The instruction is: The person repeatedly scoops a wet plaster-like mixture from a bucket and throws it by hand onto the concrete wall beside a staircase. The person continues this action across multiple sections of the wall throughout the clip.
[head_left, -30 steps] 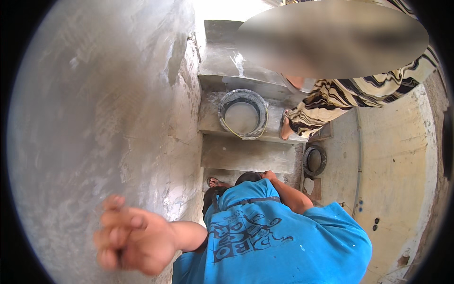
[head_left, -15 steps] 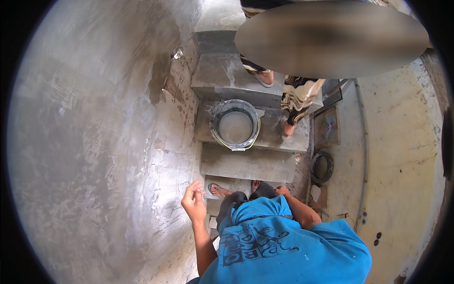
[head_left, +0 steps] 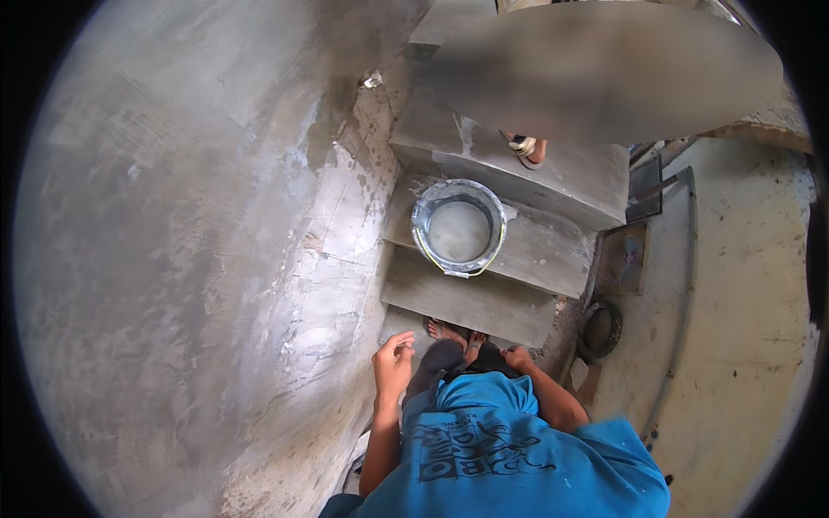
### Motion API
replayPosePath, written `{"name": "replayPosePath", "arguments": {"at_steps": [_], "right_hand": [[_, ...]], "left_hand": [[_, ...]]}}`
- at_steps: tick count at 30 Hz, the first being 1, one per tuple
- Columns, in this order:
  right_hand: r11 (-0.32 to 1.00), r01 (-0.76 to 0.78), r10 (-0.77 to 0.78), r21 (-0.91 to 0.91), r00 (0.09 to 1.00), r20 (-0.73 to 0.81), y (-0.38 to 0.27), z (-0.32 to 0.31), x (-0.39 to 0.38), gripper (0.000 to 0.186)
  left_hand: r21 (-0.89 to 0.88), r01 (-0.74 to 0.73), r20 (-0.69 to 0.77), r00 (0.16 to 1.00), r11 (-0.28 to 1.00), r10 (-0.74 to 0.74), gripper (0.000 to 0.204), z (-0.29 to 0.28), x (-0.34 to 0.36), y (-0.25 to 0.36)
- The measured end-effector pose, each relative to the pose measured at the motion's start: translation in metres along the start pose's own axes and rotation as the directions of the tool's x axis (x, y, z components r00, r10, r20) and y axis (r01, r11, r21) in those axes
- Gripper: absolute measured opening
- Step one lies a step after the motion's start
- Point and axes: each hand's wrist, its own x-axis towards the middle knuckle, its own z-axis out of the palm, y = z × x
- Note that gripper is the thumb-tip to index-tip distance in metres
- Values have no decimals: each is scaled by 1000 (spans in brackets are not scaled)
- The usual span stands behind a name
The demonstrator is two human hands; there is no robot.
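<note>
My left hand [head_left: 394, 361] is raised in front of me beside the plastered wall [head_left: 181, 259], loosely open with the fingers bent. My right hand [head_left: 518, 358] is low by my dark trousers [head_left: 491, 359], its fingers curled in; I can't tell whether they grip the cloth or anything else. The bucket [head_left: 420, 221] stands upright on a concrete step [head_left: 544, 255] ahead of me, well apart from both hands. Cloudy greyish liquid [head_left: 458, 231] lies in it, and its thin yellowish handle [head_left: 429, 254] hangs down on the side facing me. My feet [head_left: 445, 332] are together below, past my blue shirt [head_left: 492, 440]. Another person's foot [head_left: 536, 155] rests on a higher step, beyond the bucket and to its right. Off to my right, a round black tub [head_left: 616, 329] sits beside the stairs.
</note>
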Motion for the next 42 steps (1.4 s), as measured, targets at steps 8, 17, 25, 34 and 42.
{"name": "replayPosePath", "arguments": {"at_steps": [8,17,25,34,42], "right_hand": [[974,184,-142,128,948,-283,-63,-54,-30,38],[803,446,-283,397,870,-404,-211,-86,-27,38],[669,277,-222,690,960,-170,-293,-99,-2,35],[519,102,-100,848,993,-58,-334,-104,96,32],[466,-82,35,881,997,74,-339,-94,210,27]], "left_hand": [[36,-7,-19,1000,999,8,24,-11,87,25],[55,-278,-384,881,959,278,20,-78,138,87],[274,-472,-717,480,838,505,18,-148,127,138],[421,-268,-815,307,867,491,19,-173,127,161],[-16,60,-406,912,998,-61,20,-30,163,-7]]}}
